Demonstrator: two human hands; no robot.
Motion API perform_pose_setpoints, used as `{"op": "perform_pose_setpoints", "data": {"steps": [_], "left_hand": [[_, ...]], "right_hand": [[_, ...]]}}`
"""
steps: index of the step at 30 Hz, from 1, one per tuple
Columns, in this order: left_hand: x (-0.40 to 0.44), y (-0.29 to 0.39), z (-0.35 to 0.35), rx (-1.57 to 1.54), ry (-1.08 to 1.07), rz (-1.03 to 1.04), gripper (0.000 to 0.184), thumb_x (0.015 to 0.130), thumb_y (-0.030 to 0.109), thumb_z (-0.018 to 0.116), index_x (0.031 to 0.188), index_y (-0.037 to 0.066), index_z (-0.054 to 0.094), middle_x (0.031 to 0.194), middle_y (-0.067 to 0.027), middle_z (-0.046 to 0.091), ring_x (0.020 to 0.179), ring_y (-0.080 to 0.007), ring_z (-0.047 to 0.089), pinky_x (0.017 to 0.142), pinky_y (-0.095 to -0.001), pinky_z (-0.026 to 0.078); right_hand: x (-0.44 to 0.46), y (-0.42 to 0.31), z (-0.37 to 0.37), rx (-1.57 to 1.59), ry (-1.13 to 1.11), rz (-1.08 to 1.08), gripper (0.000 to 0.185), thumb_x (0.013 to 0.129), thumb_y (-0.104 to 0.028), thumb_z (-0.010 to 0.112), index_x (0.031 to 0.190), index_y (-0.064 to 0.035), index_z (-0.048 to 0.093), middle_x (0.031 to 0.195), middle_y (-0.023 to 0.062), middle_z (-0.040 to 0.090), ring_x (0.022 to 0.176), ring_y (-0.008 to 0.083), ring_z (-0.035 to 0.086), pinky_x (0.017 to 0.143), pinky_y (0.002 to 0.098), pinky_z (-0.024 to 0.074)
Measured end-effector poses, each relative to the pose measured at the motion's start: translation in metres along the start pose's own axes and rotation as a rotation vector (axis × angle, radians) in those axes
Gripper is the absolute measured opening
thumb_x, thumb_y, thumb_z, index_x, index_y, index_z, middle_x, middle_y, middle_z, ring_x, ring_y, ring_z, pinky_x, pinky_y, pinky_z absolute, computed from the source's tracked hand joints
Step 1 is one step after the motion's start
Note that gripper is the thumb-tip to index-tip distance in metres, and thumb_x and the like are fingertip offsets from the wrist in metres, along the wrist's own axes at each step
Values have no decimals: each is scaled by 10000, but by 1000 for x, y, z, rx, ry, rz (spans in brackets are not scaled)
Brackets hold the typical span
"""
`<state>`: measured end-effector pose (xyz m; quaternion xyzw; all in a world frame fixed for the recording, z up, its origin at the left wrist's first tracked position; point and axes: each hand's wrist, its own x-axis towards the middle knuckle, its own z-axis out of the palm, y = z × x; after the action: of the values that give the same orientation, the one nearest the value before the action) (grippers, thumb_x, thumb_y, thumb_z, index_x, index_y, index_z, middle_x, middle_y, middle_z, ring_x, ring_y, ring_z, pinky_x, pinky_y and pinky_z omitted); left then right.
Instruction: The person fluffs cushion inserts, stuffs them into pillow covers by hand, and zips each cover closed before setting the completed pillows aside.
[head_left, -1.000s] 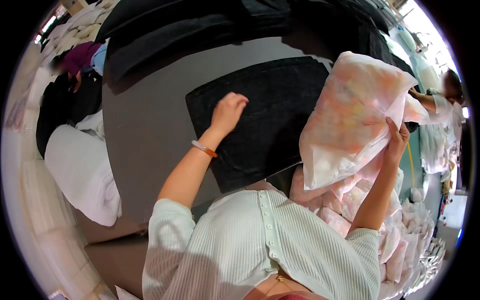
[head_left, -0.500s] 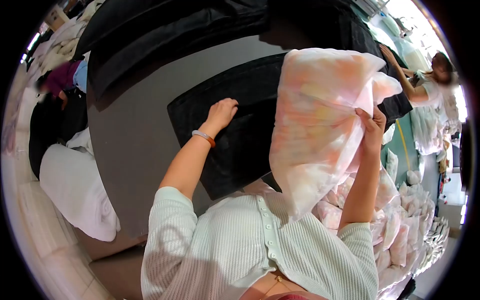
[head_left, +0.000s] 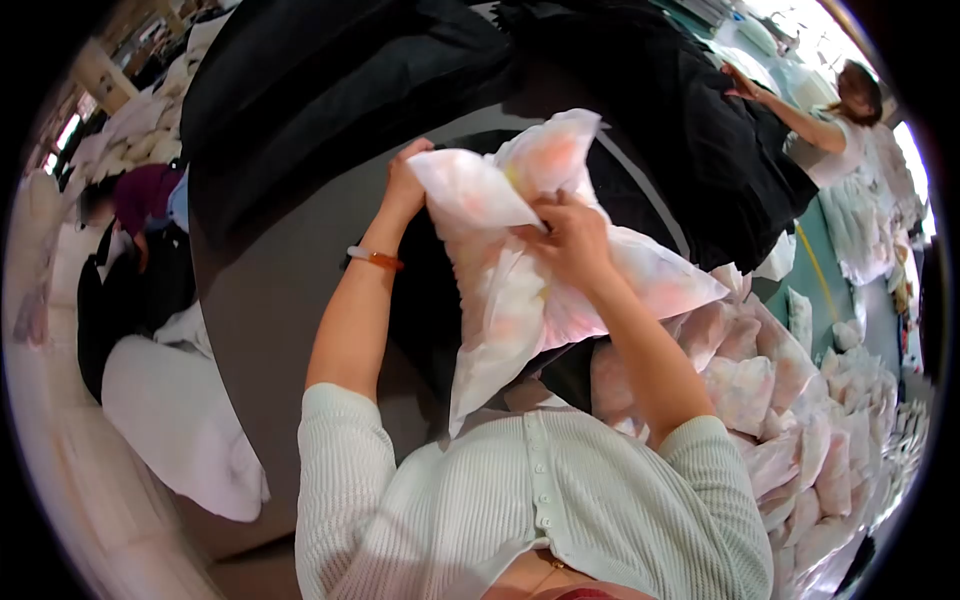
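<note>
My right hand (head_left: 574, 238) is closed on a soft white pillow insert (head_left: 505, 290) with pink and orange filling showing through. The insert is bunched and folded where my fingers grip it, with its corners sticking out. My left hand (head_left: 405, 180) is curled at the insert's upper left corner. Whether its fingers pinch that corner or the black fabric is hidden. Beneath the insert lies a flat black fabric piece (head_left: 408, 290) on the grey table (head_left: 265, 300).
Black fabric (head_left: 340, 110) is heaped along the table's far side. Similar inserts (head_left: 745, 385) are piled at my right. A white fabric roll (head_left: 175, 420) lies at left. One person (head_left: 820, 130) handles black fabric at right; another (head_left: 140, 200) bends at far left.
The insert has moved left and become folded, with my right hand now gripping its middle. My left hand has moved up and left from the black fabric to the insert's corner.
</note>
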<state>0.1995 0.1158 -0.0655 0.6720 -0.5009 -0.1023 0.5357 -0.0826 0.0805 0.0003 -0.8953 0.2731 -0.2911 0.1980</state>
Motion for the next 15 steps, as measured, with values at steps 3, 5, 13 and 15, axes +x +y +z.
{"op": "perform_pose_setpoints", "data": {"steps": [3,5,13,15], "left_hand": [[19,-33,-9,-78,-340,-97,224,839,191,630,1010,48,658,946,-102,694,848,-214,653,744,-329,510],[21,-14,-32,-190,-608,111,235,879,151,598,1083,46,647,1012,-73,677,914,-189,640,810,-314,531],[37,77,-23,43,-838,-179,402,887,152,596,1249,-16,552,1030,-69,643,967,-151,607,884,-290,498],[48,81,-6,264,-814,0,503,856,178,623,1296,-44,524,1015,-134,668,977,-202,646,870,-319,517]], "right_hand": [[-8,5,14,21,70,-26,292,718,-327,762,931,-133,714,927,115,640,798,312,647,708,414,499],[-11,3,19,-33,-25,-9,363,746,-348,741,1013,-117,656,970,112,632,862,319,641,744,420,498],[15,77,21,418,568,347,759,796,-205,751,1410,-47,333,1255,167,567,1093,287,605,929,381,457],[33,104,19,435,574,419,787,789,-209,759,1426,-27,335,1253,166,579,1118,262,597,948,370,451]]}}
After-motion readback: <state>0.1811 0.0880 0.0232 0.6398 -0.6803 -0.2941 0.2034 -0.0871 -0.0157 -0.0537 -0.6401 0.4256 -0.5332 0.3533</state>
